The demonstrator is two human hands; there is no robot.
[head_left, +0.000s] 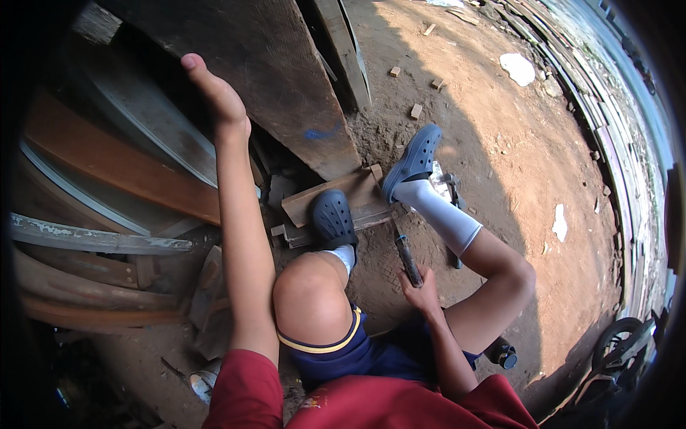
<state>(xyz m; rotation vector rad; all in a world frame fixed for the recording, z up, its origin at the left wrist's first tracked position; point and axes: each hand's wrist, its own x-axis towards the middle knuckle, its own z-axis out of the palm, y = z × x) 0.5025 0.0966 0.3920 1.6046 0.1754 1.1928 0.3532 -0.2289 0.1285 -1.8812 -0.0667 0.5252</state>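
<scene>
My right hand (pixel 420 286) is closed round the dark handle of what looks like a chisel (pixel 407 259), with a blue collar and a narrow blade. Its tip points at the end of a wooden piece (pixel 336 194) on the ground, where my left foot in a blue clog (pixel 334 214) rests. My left arm is stretched forward, and my left hand (pixel 223 100) is raised at the edge of a big dark wooden board (pixel 264 64). The thumb sticks out; the other fingers are hidden, so contact with the board is unclear.
A hammer (pixel 454 196) lies beyond my right shin. Curved planks (pixel 121 157) are stacked at the left. Small wood offcuts (pixel 416 111) dot the dirt ground ahead. A dark cylindrical object (pixel 504 355) is beside my right thigh; a wheeled vehicle (pixel 618 343) stands at the lower right.
</scene>
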